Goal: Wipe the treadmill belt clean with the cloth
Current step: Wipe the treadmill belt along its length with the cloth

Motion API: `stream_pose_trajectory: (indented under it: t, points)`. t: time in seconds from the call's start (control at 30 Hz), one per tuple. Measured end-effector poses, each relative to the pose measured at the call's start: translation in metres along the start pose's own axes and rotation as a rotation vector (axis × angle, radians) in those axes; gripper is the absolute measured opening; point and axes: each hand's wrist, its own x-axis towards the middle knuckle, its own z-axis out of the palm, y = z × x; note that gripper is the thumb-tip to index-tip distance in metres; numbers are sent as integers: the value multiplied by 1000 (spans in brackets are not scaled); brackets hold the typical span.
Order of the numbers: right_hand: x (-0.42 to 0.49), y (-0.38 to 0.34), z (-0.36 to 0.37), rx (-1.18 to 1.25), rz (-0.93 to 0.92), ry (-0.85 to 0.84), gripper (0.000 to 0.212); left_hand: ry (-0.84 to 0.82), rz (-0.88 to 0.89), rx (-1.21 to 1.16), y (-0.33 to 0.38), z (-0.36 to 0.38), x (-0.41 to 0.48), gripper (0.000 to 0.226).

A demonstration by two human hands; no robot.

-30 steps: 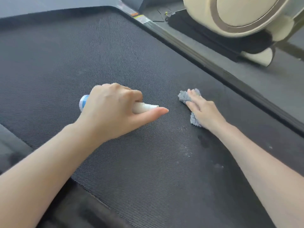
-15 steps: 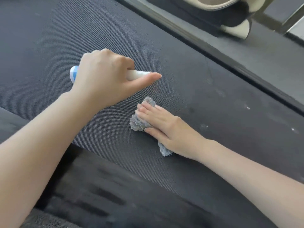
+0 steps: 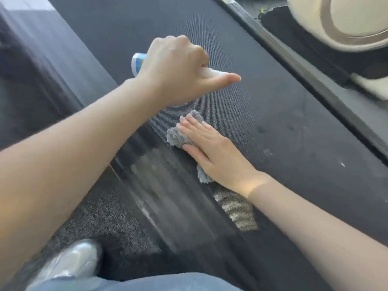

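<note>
Grey cloth [image 3: 178, 136] pressed to treadmill belt [image 3: 273, 114] beneath flat, straight-fingered right grip [image 3: 212, 156], left grip [image 3: 174, 70] clutching bottle [image 3: 137, 64] just beyond

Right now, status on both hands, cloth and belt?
Left grip holds bottle. Right grip presses cloth flat on belt. White specks to its right.

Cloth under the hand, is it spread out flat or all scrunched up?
Scrunched up. The gray cloth bunches under the flat right hand, with crumpled tufts poking out past the fingertips and beside the wrist.
</note>
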Motion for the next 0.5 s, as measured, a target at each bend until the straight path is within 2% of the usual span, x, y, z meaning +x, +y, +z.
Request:
stream_pose_trajectory:
  t: [0.13, 0.3, 0.43, 0.5]
  points:
    - [-10, -5, 0, -19, -63, -7, 44, 12, -37, 74, 19, -22, -15, 80]
    - [-16, -12, -10, -64, -61, -147, 46, 18, -84, 108, 40, -48, -25, 85]
    - [-24, -13, -21, -59, -39, -230, 48, -62, -24, 149, 50, -52, -21, 92]
    - [-31, -9, -19, -63, -40, -210, 48, -70, -1, 165, 52, -48, -15, 91]
